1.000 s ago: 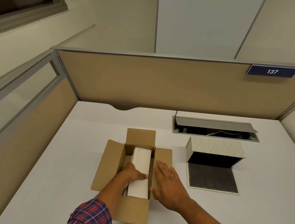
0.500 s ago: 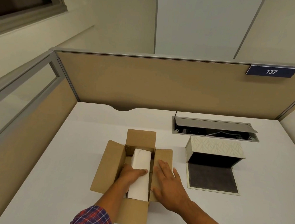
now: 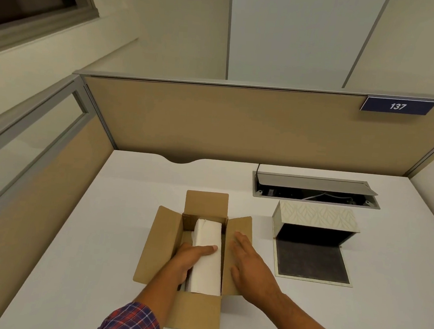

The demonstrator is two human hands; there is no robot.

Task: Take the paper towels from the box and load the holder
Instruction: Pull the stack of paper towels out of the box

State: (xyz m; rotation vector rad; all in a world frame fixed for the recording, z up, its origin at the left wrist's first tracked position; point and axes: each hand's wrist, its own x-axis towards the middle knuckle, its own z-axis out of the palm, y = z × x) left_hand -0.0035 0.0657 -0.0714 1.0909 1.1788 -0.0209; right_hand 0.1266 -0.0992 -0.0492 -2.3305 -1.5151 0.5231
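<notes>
You are only starting: your left hand (image 3: 190, 259) has its grip closed around the paper towels (image 3: 207, 257), not yet out of the box (image 3: 168, 246) at lower centre, your right hand (image 3: 250, 267) lies flat and open on its flap, and the holder (image 3: 311, 232) at right sits open and unloaded.

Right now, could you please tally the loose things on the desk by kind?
Cardboard box: 1
Stack of paper towels: 1
Paper towel holder: 1
Total: 3
</notes>
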